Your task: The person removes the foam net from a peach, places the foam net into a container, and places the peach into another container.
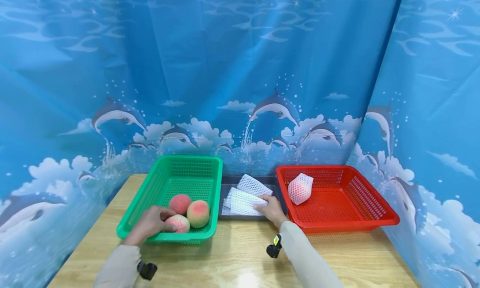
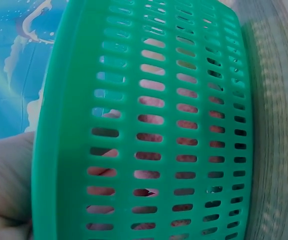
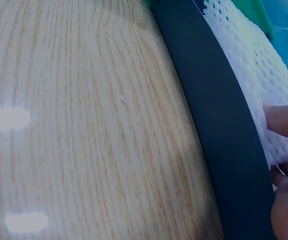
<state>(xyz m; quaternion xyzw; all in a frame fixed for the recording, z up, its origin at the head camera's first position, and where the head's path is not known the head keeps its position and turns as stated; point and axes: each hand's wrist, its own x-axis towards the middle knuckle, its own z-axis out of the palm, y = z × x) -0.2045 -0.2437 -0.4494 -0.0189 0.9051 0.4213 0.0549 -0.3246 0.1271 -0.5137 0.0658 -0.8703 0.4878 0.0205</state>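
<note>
My left hand reaches over the near left rim of a green basket and grips the nearest peach, fingers curled about its left side. Two more peaches lie against it, a redder peach behind and a yellow-pink peach to the right. In the left wrist view the basket's slotted wall hides most of that hand. My right hand pinches the right end of a white foam net sleeve in a dark shallow tray. Thumb and fingers show on the netting in the right wrist view.
Another foam net lies behind in the tray. To the right, a red basket holds a peach in a foam net at its left. All stand on a wooden table, before a blue dolphin-print curtain.
</note>
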